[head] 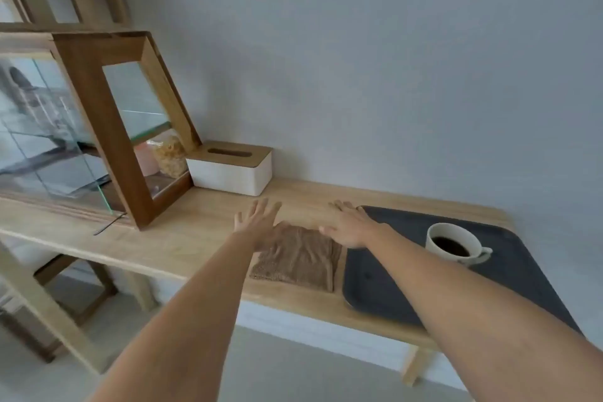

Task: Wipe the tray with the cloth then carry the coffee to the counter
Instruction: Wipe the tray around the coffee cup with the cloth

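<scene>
Wooden table (202, 225), cloth (297, 258) beside tray (522, 268) (coffee (453, 245) aboard), both hands' fingers spread, empty

Grey wall (391, 59), wooden table (182, 238)

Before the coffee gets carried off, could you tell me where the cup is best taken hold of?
By its handle, I'd judge, coming from the right: the coffee cup stands upright on the dark tray, nearly full, handle pointing right. The right hand is nearest.
</scene>
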`<action>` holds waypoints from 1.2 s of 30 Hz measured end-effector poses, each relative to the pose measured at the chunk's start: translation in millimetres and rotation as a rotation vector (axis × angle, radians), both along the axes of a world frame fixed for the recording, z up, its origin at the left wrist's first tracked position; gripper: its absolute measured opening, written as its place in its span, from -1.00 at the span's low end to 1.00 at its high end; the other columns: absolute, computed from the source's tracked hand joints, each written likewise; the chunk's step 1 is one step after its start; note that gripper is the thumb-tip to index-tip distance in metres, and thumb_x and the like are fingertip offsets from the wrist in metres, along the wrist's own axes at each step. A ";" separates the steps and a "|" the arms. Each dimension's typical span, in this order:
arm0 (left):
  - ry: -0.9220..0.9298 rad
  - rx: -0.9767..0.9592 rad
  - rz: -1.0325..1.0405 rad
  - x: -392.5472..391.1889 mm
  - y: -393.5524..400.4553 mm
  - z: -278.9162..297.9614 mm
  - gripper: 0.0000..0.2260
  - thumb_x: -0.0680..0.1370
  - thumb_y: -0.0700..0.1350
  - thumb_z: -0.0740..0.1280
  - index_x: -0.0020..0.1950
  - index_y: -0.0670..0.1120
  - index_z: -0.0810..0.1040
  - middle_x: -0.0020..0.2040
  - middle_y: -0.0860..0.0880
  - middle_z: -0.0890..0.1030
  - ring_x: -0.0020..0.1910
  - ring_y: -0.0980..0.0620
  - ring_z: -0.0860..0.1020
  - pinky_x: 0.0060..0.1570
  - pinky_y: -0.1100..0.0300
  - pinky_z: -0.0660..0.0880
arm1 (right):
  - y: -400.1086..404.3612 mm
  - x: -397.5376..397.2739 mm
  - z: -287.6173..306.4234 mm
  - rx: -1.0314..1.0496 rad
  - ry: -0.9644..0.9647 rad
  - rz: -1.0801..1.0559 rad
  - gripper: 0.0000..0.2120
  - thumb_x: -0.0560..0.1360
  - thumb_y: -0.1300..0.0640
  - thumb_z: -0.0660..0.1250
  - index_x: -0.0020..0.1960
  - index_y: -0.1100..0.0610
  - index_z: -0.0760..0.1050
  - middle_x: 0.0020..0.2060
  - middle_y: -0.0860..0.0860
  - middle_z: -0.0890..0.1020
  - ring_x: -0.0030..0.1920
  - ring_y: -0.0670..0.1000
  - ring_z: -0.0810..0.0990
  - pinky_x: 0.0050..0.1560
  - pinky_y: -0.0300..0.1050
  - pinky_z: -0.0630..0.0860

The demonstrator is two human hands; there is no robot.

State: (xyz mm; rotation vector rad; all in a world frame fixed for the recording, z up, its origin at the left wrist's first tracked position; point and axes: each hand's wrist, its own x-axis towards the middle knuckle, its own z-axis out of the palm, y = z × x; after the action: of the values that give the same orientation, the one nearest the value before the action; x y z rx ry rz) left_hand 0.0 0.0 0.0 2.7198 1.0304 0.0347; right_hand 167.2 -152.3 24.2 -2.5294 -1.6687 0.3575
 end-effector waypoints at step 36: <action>-0.436 -0.197 -0.375 44.1 -155.4 -12.7 -0.61 0.53 0.02 0.32 0.36 0.09 0.46 0.20 -0.03 0.39 0.05 0.03 0.44 0.19 0.05 0.45 | -179.4 20.2 1.8 0.203 -0.009 -0.143 -0.73 0.57 0.17 0.26 0.26 0.13 0.49 0.17 0.12 0.56 0.20 0.12 0.53 0.10 -0.05 0.47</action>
State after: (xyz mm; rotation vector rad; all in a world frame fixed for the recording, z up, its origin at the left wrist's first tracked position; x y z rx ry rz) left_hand 44.1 -155.4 -12.7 2.5151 0.3772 0.4161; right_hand 187.4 -331.6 26.0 -2.4828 -1.4344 0.1554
